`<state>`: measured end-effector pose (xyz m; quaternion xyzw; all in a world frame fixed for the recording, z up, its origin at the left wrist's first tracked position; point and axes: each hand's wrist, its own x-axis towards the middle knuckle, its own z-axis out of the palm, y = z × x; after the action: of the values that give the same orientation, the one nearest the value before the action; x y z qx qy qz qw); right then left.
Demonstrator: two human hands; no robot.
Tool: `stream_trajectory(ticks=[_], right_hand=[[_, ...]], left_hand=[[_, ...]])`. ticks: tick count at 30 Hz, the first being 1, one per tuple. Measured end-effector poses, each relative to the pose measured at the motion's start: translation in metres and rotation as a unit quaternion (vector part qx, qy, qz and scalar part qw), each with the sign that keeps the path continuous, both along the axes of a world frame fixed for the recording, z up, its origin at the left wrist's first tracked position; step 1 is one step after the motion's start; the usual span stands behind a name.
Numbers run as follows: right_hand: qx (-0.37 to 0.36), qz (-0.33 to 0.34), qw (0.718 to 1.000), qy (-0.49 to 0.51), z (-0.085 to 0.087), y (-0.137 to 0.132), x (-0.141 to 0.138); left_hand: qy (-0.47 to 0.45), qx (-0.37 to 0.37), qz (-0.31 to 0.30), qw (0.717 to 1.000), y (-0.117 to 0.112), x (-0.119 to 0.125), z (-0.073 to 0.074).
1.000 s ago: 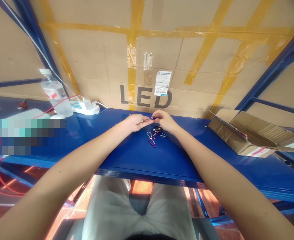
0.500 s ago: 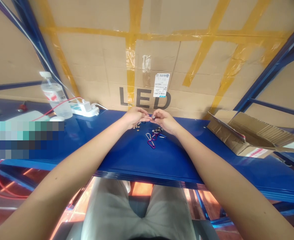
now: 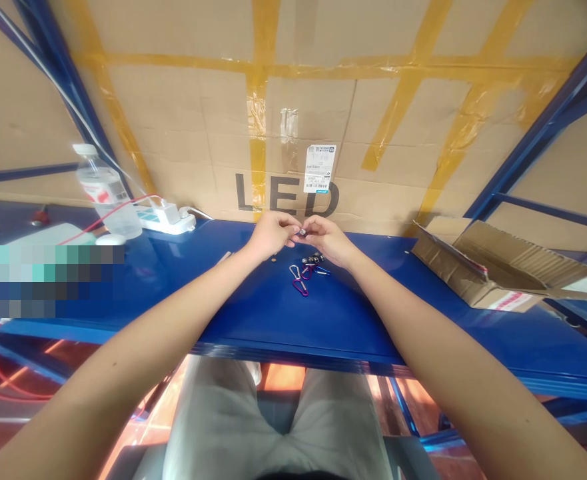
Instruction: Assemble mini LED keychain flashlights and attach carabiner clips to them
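Observation:
A small round metallic piece is between my fingertips, just above the table; its exact kind is too small to make out. My right hand pinches it from the right. My left hand meets it from the left, thumb and fingers closed at its edge; whether the left fingers hold anything else is hidden. Below my hands lies a cluster of small black and silver pieces. Nearer me are several carabiners: a purple one, a silver one and a blue one. A tiny brownish disc lies under my left hand.
On the blue table, a clear bottle and a white power strip with cables stand at the left. An open cardboard box lies at the right. Behind rises a large taped carton marked LED.
My left hand has closed in on the small metallic piece, and its fingers have curled. The piece has shifted slightly left. Most of the little discs are now hidden behind my left hand.

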<state>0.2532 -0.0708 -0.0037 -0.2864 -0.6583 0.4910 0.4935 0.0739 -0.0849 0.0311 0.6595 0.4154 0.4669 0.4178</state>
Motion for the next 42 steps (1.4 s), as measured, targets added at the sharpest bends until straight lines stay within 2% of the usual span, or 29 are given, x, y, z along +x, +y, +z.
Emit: stream_trajectory(ticks=[4, 16, 19, 21, 23, 26, 27, 29, 30, 31, 33, 37, 42], right_hand=[[0.017, -0.012, 1.0, -0.004, -0.001, 0.001, -0.002], [0.046, -0.024, 0.999, -0.002, 0.0, 0.003, -0.001], [0.043, -0.022, 0.999, 0.014, 0.001, 0.003, 0.0], [0.039, -0.015, 0.999, 0.031, 0.002, 0.002, 0.001], [0.033, -0.001, 0.998, 0.049, 0.004, 0.001, 0.003], [0.019, 0.016, 0.998, 0.059, 0.007, 0.0, 0.005], [0.013, 0.018, 0.998, 0.057, 0.007, 0.0, 0.006], [0.002, 0.017, 0.999, 0.041, 0.006, 0.001, 0.007], [-0.001, 0.015, 0.999, 0.029, 0.005, 0.001, 0.007], [0.0, 0.012, 1.0, 0.015, 0.004, 0.002, 0.007], [0.006, 0.006, 1.0, -0.014, 0.001, 0.004, 0.006], [0.018, 0.006, 0.998, -0.057, -0.002, 0.005, 0.004], [0.015, 0.015, 0.996, -0.082, -0.003, 0.003, 0.001]], left_hand=[[0.028, 0.051, 0.009, 0.998, -0.004, 0.003, -0.002], [0.055, 0.012, 0.011, 0.998, -0.008, 0.004, 0.001], [0.044, 0.011, -0.005, 0.999, -0.01, 0.005, 0.004], [0.042, 0.025, -0.012, 0.999, -0.01, 0.004, 0.007], [0.07, 0.07, 0.01, 0.995, -0.007, 0.0, 0.009], [0.196, 0.176, 0.049, 0.963, 0.002, -0.016, 0.014], [0.263, 0.181, 0.027, 0.947, 0.005, -0.023, 0.015], [0.382, 0.108, -0.085, 0.914, 0.011, -0.038, 0.018], [0.43, 0.062, -0.147, 0.889, 0.013, -0.044, 0.019], [0.468, 0.036, -0.177, 0.865, 0.015, -0.049, 0.019], [0.516, 0.025, -0.196, 0.833, 0.016, -0.054, 0.017], [0.534, 0.062, -0.183, 0.823, 0.014, -0.047, 0.012], [0.519, 0.047, -0.162, 0.838, 0.007, -0.04, 0.011]])
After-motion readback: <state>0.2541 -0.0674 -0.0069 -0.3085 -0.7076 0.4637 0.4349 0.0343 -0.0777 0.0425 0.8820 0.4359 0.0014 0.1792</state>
